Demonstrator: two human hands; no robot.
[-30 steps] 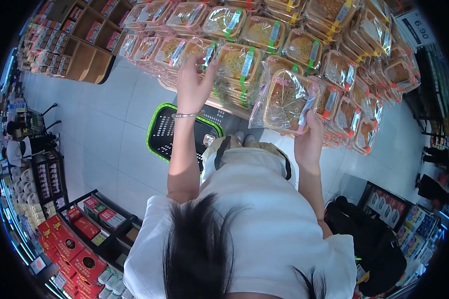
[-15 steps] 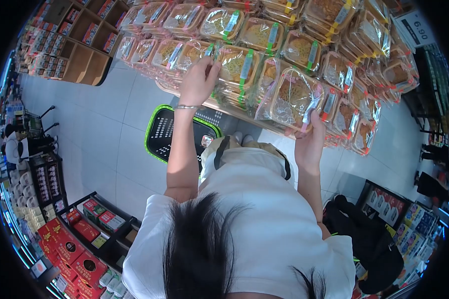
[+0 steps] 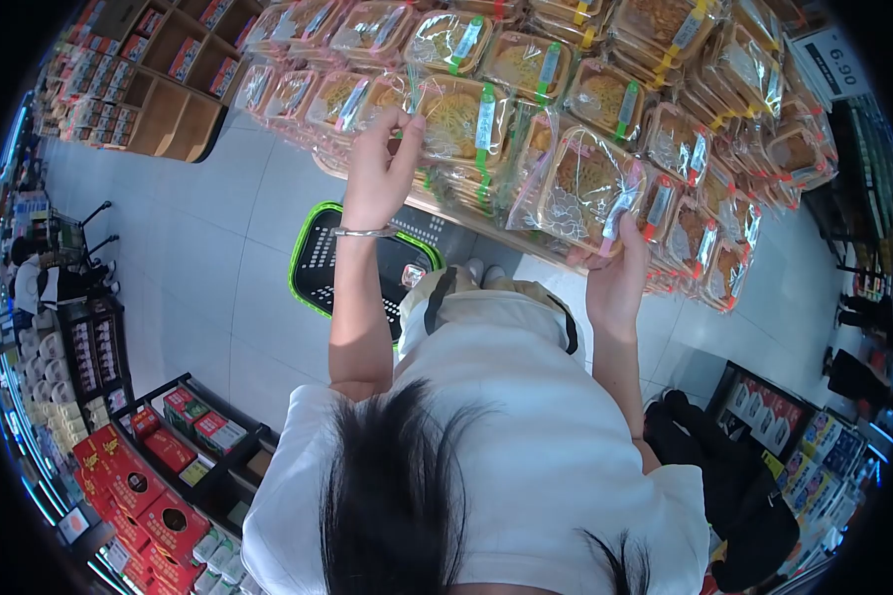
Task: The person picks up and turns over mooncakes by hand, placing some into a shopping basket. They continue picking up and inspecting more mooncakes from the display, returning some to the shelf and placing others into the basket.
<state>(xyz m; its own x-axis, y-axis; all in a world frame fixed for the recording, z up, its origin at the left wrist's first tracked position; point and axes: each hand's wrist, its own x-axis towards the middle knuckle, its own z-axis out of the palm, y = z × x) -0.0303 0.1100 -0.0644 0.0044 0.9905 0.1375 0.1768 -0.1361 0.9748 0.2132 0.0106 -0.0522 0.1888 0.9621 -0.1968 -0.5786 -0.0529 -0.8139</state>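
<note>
My left hand (image 3: pixel 379 177), with a bracelet at the wrist, has its curled fingers at the left edge of a clear-wrapped food tray with green tape (image 3: pixel 463 117). Thumb and index finger seem to pinch its wrapper; the exact contact is hard to see. Noodle-like food shows through the film. My right hand (image 3: pixel 615 278) grips the lower right corner of another wrapped food tray with pinkish tape (image 3: pixel 585 188), thumb on top and the other fingers underneath, mostly hidden. That tray is tilted towards me at the display's front edge. Similar trays lie stacked all around both.
A black shopping basket with a green rim (image 3: pixel 296 266) stands on the floor below my left arm, a small package inside. A price sign (image 3: pixel 831 61) is at the display's right. Wooden shelves (image 3: pixel 174 119) stand left. Behind me are red boxes (image 3: pixel 134 486) and a dark-clothed person (image 3: pixel 724 476).
My left hand has shifted slightly left, and the green-taped tray has moved a little left and up with it. My right hand stays on the other tray, almost still.
</note>
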